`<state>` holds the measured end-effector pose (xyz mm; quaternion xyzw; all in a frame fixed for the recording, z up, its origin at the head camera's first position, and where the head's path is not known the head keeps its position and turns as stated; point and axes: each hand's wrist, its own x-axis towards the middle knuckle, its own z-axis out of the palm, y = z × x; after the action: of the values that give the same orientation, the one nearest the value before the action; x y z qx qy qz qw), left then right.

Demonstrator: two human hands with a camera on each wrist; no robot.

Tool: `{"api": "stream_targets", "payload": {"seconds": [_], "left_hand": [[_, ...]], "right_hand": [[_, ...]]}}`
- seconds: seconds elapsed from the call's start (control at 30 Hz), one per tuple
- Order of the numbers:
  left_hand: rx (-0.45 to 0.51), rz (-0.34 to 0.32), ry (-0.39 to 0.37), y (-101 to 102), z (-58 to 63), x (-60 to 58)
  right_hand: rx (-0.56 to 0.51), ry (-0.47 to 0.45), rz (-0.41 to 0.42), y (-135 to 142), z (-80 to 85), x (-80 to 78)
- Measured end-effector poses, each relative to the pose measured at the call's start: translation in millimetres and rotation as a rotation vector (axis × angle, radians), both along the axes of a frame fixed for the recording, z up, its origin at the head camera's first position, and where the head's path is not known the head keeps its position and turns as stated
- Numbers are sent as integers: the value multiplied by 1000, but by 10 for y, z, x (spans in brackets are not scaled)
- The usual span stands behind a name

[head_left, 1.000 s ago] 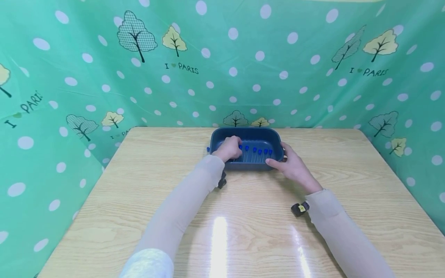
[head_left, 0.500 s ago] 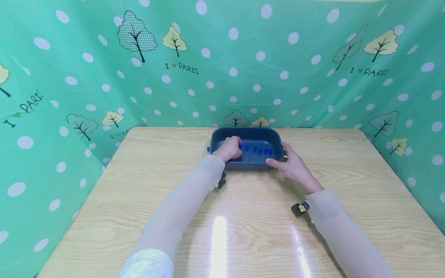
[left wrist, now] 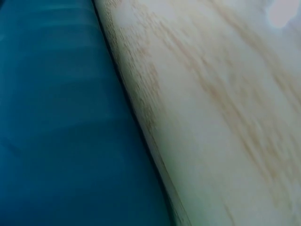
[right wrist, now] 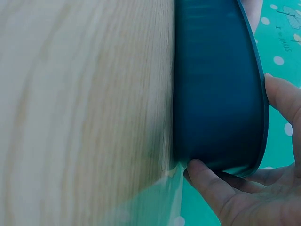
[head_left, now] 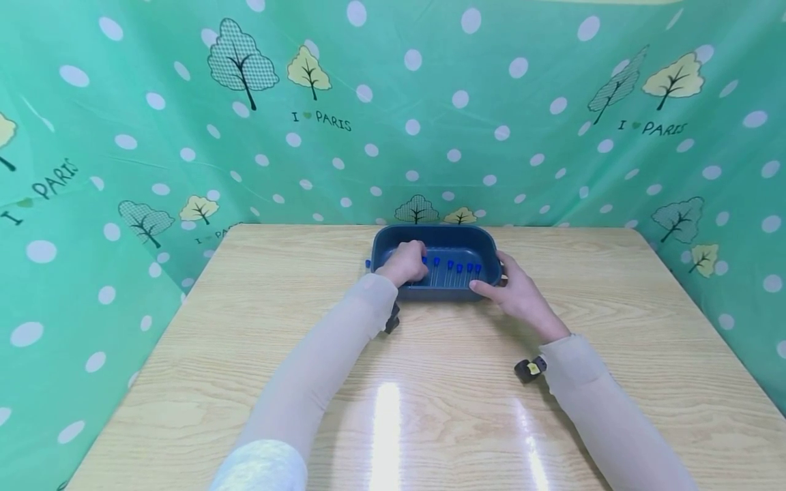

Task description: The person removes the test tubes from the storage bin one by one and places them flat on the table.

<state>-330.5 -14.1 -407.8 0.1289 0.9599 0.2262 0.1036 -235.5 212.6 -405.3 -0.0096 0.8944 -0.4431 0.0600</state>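
Observation:
A dark blue rectangular bin (head_left: 442, 294) stands at the back of the table. Inside it, several thin sticks with blue heads (head_left: 459, 268) lean side by side. My left hand (head_left: 405, 263) reaches over the front wall into the bin's left half, its fingers bent downward. Its fingertips are hidden, so whether it pinches a stick cannot be seen; a thin shaft shows just below it. My right hand (head_left: 518, 290) grips the bin's right end. In the right wrist view its thumb (right wrist: 281, 94) lies at the rim and its other fingers (right wrist: 207, 181) reach under the end wall.
The light wood table (head_left: 454, 382) meets a green dotted cloth (head_left: 411, 157) right behind the bin. One small blue head (head_left: 368, 264) shows just outside the bin's left end. Only the bin's outer wall (left wrist: 70, 117) and the tabletop appear in the left wrist view.

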Motion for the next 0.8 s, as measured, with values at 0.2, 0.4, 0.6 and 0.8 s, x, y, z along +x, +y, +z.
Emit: {"api": "stream_targets", "payload": {"seconds": [0.2,0.4,0.6,0.8], "left_hand": [[13,-11,11,-6,7,-5],[44,-15,18,-24,37,-2],[75,0,13,-60,93,27],[96,6,22,-84,95,9]], "right_hand": [[3,-4,-3,6,-4,-2],[1,-3,-4,3,-9,-5],[5,1,1,0,-11,-8],[3,-1,5,2,-12,-9]]}}
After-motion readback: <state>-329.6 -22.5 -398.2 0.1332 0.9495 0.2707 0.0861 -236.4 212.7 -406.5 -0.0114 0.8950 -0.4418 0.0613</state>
